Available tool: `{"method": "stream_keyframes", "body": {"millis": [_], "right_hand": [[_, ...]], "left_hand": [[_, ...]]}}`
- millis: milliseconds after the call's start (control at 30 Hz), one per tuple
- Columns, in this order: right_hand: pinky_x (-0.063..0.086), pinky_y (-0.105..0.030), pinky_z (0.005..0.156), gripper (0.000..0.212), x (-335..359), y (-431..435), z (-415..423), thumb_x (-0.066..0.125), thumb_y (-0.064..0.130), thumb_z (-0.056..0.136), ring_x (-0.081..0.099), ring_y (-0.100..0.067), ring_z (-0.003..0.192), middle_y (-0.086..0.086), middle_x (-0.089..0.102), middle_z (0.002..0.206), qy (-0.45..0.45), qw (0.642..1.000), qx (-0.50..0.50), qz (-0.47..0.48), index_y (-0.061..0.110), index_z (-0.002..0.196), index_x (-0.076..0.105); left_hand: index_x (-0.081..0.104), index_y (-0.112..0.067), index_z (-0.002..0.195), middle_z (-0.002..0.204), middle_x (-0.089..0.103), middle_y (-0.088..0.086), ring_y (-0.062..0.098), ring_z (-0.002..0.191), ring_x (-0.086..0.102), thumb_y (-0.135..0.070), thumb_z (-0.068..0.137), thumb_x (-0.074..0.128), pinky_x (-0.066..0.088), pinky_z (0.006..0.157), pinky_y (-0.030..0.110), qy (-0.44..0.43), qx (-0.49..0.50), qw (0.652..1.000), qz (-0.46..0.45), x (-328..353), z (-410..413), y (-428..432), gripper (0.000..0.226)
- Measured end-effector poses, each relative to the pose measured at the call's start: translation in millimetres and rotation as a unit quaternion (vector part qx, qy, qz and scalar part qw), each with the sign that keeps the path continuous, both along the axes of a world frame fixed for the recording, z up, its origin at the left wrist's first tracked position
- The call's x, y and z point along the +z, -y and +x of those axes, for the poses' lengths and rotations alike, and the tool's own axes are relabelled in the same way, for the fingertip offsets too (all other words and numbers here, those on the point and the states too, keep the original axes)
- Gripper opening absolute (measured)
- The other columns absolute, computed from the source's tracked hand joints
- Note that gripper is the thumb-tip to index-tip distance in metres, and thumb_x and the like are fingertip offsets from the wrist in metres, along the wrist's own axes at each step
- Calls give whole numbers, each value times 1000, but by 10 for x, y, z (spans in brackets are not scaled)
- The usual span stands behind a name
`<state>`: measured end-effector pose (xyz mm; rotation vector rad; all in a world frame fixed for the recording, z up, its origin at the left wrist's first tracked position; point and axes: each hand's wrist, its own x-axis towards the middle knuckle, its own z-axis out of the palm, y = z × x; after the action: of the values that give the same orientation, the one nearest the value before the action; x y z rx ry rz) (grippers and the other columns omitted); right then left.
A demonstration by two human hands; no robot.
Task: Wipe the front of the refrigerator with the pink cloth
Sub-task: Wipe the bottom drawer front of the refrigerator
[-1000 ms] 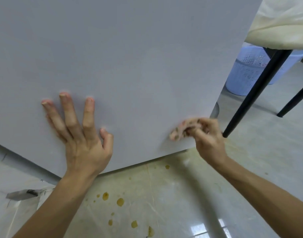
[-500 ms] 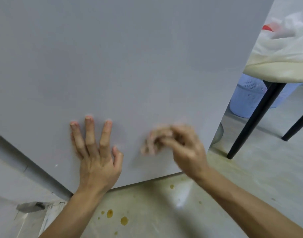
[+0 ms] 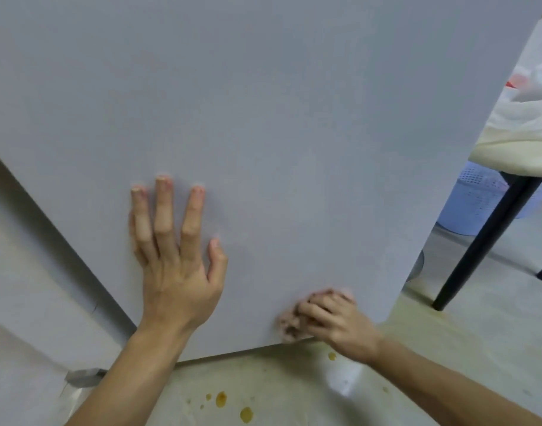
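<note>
Pink cloth [image 3: 287, 325] — blurred, mostly under right hand [image 3: 337, 322]

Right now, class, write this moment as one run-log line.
left hand: flat on refrigerator front | right hand: grips pink cloth against its lower edge | floor: yellow-brown spots

Amber stains [image 3: 221, 398] dot the pale glossy floor [image 3: 478, 348] below and between the left hand [image 3: 177, 272] and the right hand [image 3: 334, 321]; a small grey metal piece [image 3: 82, 376] lies low to the left of the left hand. Above and to the right of the right hand stand 2 black table legs [image 3: 485, 241], the nearer crossing a lavender perforated basket [image 3: 475, 204], beneath a cream-draped tabletop [image 3: 515, 149] bearing a white plastic bag [image 3: 534, 90].
</note>
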<state>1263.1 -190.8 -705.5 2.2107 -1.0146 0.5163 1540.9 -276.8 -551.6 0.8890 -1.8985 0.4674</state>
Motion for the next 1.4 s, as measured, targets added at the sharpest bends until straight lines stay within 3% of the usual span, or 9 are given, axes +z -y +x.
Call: {"method": "stream_keyframes", "body": {"millis": [133, 333, 433, 567, 733, 867, 1100, 1233, 1400], "right_hand": [[45, -37, 90, 23, -92, -51, 31, 53, 14, 106, 63, -26, 107, -1, 59, 131, 22, 998, -21, 56, 24, 100, 73], [58, -41, 85, 13, 1519, 112, 433, 72, 16, 99, 67, -18, 93, 3, 69, 102, 229, 961, -62, -144, 29, 96, 71], [49, -16, 92, 24, 2443, 241, 616, 57, 18, 108, 63, -15, 97, -1, 60, 115, 379, 875, -125, -276, 9, 108, 79], [55, -45, 91, 28, 2712, 524, 912, 59, 3, 103, 59, -37, 102, -11, 44, 118, 516, 789, -96, -319, 7, 126, 75], [56, -42, 81, 24, 1768, 495, 1244, 54, 39, 108, 64, -20, 89, 4, 68, 100, 305, 945, 21, -120, 31, 98, 74], [56, -39, 85, 26, 663, 328, 1157, 51, 9, 108, 58, -25, 106, -4, 58, 127, 109, 993, 29, -36, 19, 102, 74], [57, -29, 85, 12, 1850, 308, 1172, 66, 11, 99, 65, -2, 94, 6, 68, 99, 344, 929, -57, -123, 17, 97, 76], [57, -44, 85, 22, 2880, 431, 1125, 64, -4, 91, 63, -32, 99, -16, 46, 120, 551, 780, -33, -294, -1, 110, 75], [55, -54, 88, 19, 2747, 757, 1609, 63, 11, 103, 64, -35, 101, -9, 58, 114, 512, 803, -13, -306, 13, 115, 77]], "left_hand": [[29, -10, 161, 169, 11, 21, 37, 161, -3, -19, 96, 58, 13, 127, 64, 4, 4, 1000, -3, 20, 22, -10, 72], [32, -5, 157, 166, 20, 21, 32, 161, 7, -12, 90, 61, 13, 128, 52, -31, 15, 999, -31, 109, 121, 1, 73], [31, -4, 158, 167, 20, 23, 36, 160, 12, -5, 85, 56, 14, 127, 55, -61, 38, 997, -32, 201, 255, 67, 77], [31, -7, 158, 168, 19, 20, 34, 160, 10, 2, 77, 54, 11, 128, 51, -61, 45, 997, -26, 276, 389, 81, 85], [34, -7, 158, 167, 24, 20, 36, 159, 15, 8, 69, 50, 12, 128, 50, -51, 54, 997, -22, 297, 532, 88, 91], [33, -2, 157, 168, 23, 21, 37, 160, 14, 11, 69, 47, 12, 129, 50, -42, 42, 998, -12, 264, 553, 50, 90], [38, -5, 154, 165, 25, 19, 38, 157, 19, 8, 74, 52, 16, 127, 53, -58, 54, 997, -21, 286, 551, 68, 83], [41, -11, 150, 163, 25, 15, 38, 155, 23, 1, 78, 58, 20, 124, 59, -53, 42, 997, -26, 356, 620, 97, 75], [38, -2, 150, 161, 27, 19, 40, 153, 25, 3, 77, 56, 19, 126, 53, -103, 41, 993, -30, 398, 729, 103, 75]]}}
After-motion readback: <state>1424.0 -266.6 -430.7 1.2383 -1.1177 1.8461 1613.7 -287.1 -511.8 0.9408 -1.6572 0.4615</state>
